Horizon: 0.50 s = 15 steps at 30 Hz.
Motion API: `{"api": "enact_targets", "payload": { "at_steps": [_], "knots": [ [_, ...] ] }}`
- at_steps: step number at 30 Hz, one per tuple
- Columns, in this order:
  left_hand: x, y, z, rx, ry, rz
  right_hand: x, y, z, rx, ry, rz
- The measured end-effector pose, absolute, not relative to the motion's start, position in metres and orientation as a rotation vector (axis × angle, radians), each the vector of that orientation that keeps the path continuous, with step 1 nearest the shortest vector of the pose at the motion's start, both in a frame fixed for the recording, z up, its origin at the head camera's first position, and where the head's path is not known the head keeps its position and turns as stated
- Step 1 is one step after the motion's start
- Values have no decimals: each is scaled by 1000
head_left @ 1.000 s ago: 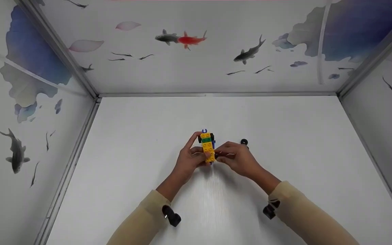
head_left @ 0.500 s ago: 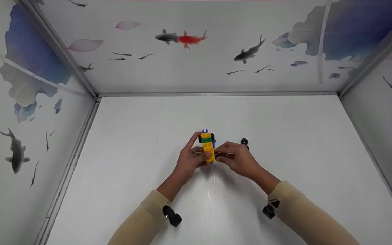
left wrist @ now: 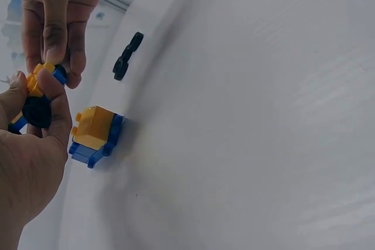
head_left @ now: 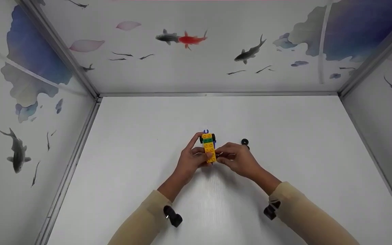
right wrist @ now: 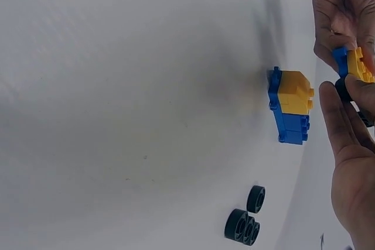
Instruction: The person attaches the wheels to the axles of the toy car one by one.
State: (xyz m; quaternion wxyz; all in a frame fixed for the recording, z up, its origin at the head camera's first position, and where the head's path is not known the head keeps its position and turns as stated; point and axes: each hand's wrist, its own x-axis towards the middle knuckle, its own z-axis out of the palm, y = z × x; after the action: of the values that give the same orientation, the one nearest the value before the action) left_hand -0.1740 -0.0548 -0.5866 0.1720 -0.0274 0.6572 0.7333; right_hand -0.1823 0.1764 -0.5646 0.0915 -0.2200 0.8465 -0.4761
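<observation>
The left hand (head_left: pixel 190 160) grips a yellow brick car (head_left: pixel 209 145); the right hand (head_left: pixel 241 160) pinches a dark wheel (right wrist: pixel 343 90) at its right side. Loose wheels (right wrist: pixel 232 225) lie farther right on the table (head_left: pixel 141 136).

Dim light greys the white tabletop (head_left: pixel 131 136); soft shadows lie below left hand (head_left: pixel 190 159) and right hand (head_left: pixel 239 159), faint glare between; wrist views look hazy.
</observation>
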Motion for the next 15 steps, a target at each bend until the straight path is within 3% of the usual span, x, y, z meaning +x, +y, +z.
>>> {"api": "enact_targets", "payload": {
  "at_steps": [15],
  "knots": [
    [-174,-51,-582,-153,1856,2079,-181,174,-568,-621,2562,-1390]
  ]
}}
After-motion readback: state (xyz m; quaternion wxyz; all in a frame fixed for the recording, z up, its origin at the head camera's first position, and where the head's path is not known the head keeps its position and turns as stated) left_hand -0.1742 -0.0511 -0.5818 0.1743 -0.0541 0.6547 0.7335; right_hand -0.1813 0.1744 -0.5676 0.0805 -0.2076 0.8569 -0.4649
